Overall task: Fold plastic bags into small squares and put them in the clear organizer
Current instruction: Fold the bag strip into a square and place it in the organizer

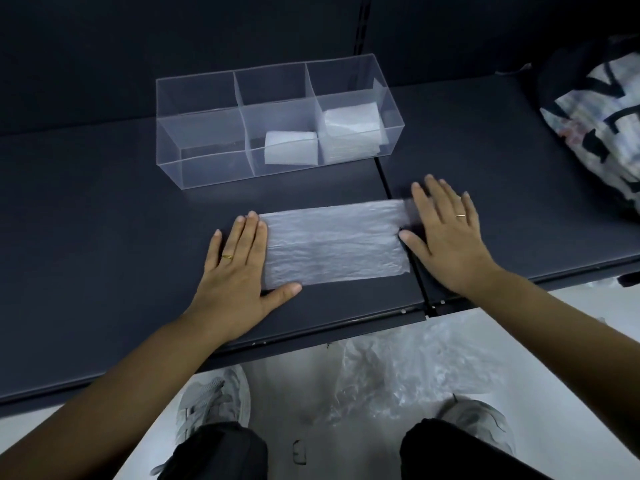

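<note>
While plastic bag is lying flat as long folded strip on dark shelf, left hand is pressing its 9 o'clock end, fingers straight and together. Right hand is flattening its 3 o'clock end, fingers spread. Clear organizer is sitting at strip's 12 o'clock, with folded squares resting in its middle and right compartments.

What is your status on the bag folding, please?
Left hand, right hand open, flat at the strip's ends. Plastic bag a long strip, not yet square. Clear organizer behind, folded bags in middle and right compartments. Nothing in between.
</note>
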The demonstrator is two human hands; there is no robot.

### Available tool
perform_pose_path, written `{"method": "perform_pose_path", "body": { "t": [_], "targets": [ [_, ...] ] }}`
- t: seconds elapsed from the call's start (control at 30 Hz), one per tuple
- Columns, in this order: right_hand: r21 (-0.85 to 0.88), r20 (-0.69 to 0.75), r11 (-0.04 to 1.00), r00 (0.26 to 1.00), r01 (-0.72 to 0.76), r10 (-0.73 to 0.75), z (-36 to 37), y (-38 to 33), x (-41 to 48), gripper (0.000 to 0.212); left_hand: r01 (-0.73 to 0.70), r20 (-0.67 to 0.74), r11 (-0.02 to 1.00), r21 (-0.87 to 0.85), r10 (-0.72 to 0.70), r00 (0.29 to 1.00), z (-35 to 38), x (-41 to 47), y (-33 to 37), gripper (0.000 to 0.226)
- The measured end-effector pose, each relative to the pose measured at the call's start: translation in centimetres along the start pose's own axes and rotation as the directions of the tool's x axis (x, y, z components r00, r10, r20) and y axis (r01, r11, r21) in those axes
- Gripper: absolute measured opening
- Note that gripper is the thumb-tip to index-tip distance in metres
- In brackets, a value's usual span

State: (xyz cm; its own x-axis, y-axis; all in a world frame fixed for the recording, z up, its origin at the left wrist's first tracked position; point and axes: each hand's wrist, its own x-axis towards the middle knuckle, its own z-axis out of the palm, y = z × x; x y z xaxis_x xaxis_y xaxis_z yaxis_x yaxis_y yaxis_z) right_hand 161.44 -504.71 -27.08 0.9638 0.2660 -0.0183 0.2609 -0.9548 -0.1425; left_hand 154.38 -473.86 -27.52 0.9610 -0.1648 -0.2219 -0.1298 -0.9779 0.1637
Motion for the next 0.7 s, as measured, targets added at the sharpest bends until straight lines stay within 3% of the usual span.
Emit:
{"method": "perform_pose_path", "body": {
  "t": [0.1,0.17,0.27,0.4,0.5,0.6,0.7],
  "targets": [
    [0.294,-0.064,0.942,0.986,0.163,-0.151,-1.5,-1.0,-1.9,0.050,-0.111,-0.056,0.990,-0.083,0.107,0.993,-0.5,-0.2,0.8,0.098],
    [0.339,-0.035,0.914,0.973,0.225,-0.226,-1.5,-1.3,-3.0,0.033,-0.256,-0.104,0.959,-0.126,0.244,0.964,-0.7,-0.4,1.9,0.090],
    [0.405,0.031,0.901,0.983,0.153,-0.181,-1.2,-1.1,-3.6,0.023,-0.369,-0.107,0.912,-0.177,0.355,0.929,-0.2,-0.5,3.7,0.079],
    [0.442,0.022,0.888,0.988,0.125,-0.150,-1.0,-1.2,-2.8,0.005,-0.341,-0.132,0.917,-0.209,0.319,0.939,0.9,-0.5,4.4,0.076],
    [0.502,0.155,0.863,0.976,0.055,-0.153,-1.6,-1.2,-1.8,0.009,-0.320,-0.234,0.911,-0.261,0.262,0.936,0.8,-0.3,4.7,0.066],
    [0.627,0.299,0.775,0.944,-0.085,-0.138,-3.1,-0.7,-0.9,0.013,-0.319,-0.331,0.910,-0.263,0.226,0.916,0.6,0.3,4.7,0.047],
    [0.613,0.322,0.780,0.941,-0.128,-0.098,-3.8,-0.7,-0.7,0.008,-0.354,-0.417,0.905,-0.236,0.234,0.878,0.3,0.8,4.6,0.027]
  ]
}}
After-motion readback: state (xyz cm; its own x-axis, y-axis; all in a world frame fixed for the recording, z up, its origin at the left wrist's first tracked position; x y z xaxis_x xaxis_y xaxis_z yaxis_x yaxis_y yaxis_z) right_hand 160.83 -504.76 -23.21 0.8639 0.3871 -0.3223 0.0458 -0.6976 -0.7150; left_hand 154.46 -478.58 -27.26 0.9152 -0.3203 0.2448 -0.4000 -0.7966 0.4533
